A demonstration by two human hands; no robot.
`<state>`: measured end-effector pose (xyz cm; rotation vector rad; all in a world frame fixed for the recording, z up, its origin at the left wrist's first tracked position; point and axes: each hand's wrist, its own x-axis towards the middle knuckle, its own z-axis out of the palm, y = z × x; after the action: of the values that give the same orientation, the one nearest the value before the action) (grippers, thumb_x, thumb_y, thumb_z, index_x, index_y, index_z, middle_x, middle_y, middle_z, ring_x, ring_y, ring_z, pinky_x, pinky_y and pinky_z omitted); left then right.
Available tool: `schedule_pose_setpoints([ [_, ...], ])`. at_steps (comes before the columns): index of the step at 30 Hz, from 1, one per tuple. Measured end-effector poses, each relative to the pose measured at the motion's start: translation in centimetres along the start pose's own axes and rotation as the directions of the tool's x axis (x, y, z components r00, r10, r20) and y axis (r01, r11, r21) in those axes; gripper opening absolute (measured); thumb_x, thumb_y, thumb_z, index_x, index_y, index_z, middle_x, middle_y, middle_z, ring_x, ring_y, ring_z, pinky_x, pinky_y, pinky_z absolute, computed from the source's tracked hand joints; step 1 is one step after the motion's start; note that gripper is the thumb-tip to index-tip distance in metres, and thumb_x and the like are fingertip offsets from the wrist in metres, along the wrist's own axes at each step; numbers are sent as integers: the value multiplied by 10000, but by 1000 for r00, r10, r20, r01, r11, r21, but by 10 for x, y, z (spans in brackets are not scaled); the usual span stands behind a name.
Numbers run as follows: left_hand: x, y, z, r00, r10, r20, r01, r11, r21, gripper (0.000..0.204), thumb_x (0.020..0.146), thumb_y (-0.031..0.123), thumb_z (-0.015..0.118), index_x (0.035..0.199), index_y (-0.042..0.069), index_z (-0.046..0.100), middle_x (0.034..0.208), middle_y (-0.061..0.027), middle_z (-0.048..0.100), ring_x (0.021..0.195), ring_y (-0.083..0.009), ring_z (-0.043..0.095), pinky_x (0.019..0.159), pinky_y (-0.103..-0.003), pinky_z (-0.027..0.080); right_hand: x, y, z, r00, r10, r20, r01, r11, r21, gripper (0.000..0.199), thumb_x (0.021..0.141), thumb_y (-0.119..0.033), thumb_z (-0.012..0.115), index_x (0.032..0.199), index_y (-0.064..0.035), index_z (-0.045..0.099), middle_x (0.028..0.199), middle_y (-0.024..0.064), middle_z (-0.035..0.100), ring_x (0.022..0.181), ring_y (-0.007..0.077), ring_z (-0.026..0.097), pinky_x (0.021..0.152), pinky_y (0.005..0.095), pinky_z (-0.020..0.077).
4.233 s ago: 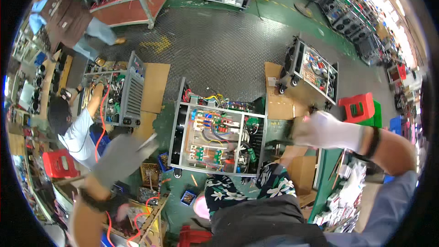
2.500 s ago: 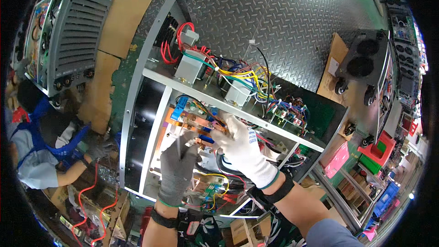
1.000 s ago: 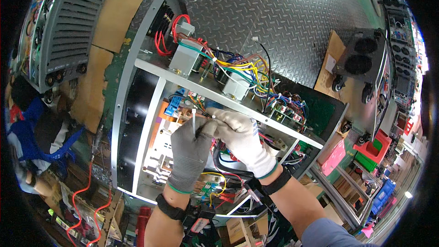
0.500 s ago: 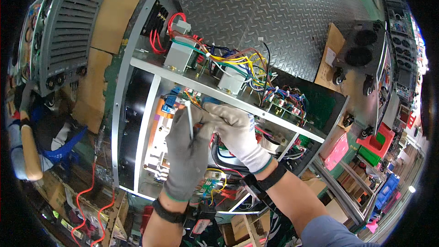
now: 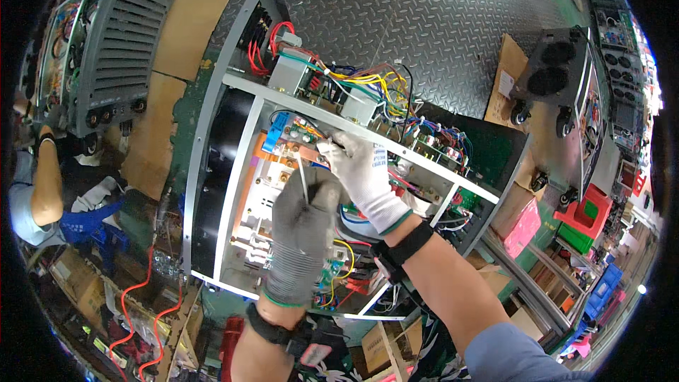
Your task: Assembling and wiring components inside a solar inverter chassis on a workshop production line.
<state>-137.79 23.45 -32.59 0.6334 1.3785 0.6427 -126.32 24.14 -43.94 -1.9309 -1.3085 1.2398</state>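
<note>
An open metal machine chassis (image 5: 240, 184) lies in front of me, packed with wires, circuit boards and copper bars. My left hand (image 5: 305, 216), in a grey glove, is closed over its inside. A thin pale rod (image 5: 303, 175) sticks up from its fingers; its exact kind does not show. My right hand (image 5: 358, 166), in a white glove, sits just under the cross beam (image 5: 297, 102) with its fingers curled together beside thin wires. What those fingertips hold, if anything, is hidden. A blue part (image 5: 276, 132) is fixed inside, left of my hands.
Yellow, green and red wires (image 5: 382, 92) bundle over grey boxes along the beam. At the left, another person's arm (image 5: 47, 180) reaches by a grey louvred machine (image 5: 127, 35). A wheeled dark unit (image 5: 552, 74), a red bin (image 5: 593, 209) and an orange hose (image 5: 148, 276) lie around.
My hands have moved apart: the left has drawn down toward me with the pale rod, the right stays near the beam. My view has shifted slightly, uncovering more of the blue part.
</note>
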Motion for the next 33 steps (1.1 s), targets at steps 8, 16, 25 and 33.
schedule_pose_setpoints([
  [8, -38, -16, -39, 806, -93, 585, -465, 513, 722, 188, 853, 192, 579, 966, 43, 565, 822, -225, 617, 795, -376, 622, 653, -462, 500, -129, -49, -79, 909, -349, 228, 370, 927, -55, 440, 763, -100, 703, 1171, -17, 562, 1098, 157, 601, 1001, 313, 602, 818, 382, 510],
  [16, -61, -30, -25, 746, 96, 659, -638, 389, 665, 190, 735, 61, 588, 924, 78, 576, 786, -138, 636, 709, -322, 624, 621, -412, 495, -163, -9, -100, 912, -393, 117, 409, 852, -327, 271, 726, -89, 642, 997, -79, 629, 824, 88, 632, 803, 276, 616, 677, 367, 484],
  [25, -21, -95, 26, 733, 261, 629, -671, 431, 603, 162, 753, 51, 574, 913, 71, 563, 727, -153, 591, 673, -338, 614, 581, -417, 491, -142, 44, -109, 928, -253, 273, 337, 884, -325, 300, 753, -94, 622, 1051, -83, 587, 851, 82, 651, 750, 261, 653, 630, 339, 513],
  [33, 45, -87, 47, 503, 544, 672, -780, -50, 624, 292, 817, 162, 631, 1099, 93, 665, 840, -127, 570, 804, -301, 580, 703, -383, 469, -104, 75, -106, 927, -286, -243, 128, 849, -513, 178, 842, -149, 564, 992, -67, 610, 772, 131, 643, 679, 321, 643, 602, 394, 513],
])
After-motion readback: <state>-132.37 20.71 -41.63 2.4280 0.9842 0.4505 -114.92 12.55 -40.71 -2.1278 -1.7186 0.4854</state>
